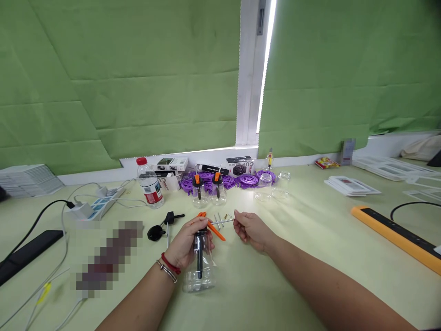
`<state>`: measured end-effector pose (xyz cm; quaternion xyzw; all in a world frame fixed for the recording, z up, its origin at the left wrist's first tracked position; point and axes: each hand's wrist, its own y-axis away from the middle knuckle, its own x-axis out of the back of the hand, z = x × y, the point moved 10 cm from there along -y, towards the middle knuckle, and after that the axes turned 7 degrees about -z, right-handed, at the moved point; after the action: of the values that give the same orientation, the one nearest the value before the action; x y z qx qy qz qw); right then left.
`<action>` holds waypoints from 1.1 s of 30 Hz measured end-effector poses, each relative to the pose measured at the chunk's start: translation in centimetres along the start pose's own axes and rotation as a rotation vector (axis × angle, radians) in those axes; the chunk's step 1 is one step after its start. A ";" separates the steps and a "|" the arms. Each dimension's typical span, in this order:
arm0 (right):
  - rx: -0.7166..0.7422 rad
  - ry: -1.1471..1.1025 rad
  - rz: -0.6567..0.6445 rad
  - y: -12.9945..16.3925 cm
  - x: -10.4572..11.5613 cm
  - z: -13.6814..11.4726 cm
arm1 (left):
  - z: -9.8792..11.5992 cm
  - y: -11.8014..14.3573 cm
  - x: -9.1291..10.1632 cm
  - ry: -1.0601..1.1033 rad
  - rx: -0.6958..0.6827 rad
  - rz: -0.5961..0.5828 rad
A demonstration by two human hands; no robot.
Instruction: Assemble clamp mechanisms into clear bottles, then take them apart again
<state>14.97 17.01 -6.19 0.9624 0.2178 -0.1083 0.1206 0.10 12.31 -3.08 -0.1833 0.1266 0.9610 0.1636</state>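
My left hand [188, 239] is wrapped round the neck of a clear plastic bottle [200, 284]. A black tube runs down inside the bottle, and an orange lever [217, 231] sticks out at its top. Between the fingertips of my right hand [253, 229] is the end of a thin metal rod [224, 222], which points toward the bottle's top. Whether its far end is joined there I cannot tell. Just behind lie loose metal rods [220, 218] and tiny brass-coloured pieces [226, 216]. Left of my left hand are a black angled part [169, 218] and a black disc [156, 233].
Two similar bottles [198, 196] stand behind my hands, before purple plastic parts [248, 180] and boxes [240, 166]. Clear plastic pieces [263, 195] lie to their right. A water bottle [151, 191], a power strip [106, 202] and cables are leftward; a yellow-black bar [396, 234] lies right.
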 end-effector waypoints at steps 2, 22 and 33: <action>0.002 0.032 -0.003 0.0 0.0 -0.1 | 0.1 0.0 -0.1 -0.018 -0.003 -0.018; 0.002 0.069 -0.051 -0.1 -0.5 0.4 | -0.3 0.1 0.1 0.009 0.020 -0.037; 0.198 0.566 0.158 0.2 1.6 -3.1 | 1.4 0.3 1.9 0.075 -0.067 0.093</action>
<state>16.91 18.33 -3.66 0.9754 0.1556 0.1532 -0.0314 -2.09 13.01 -2.55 -0.2184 0.1086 0.9638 0.1079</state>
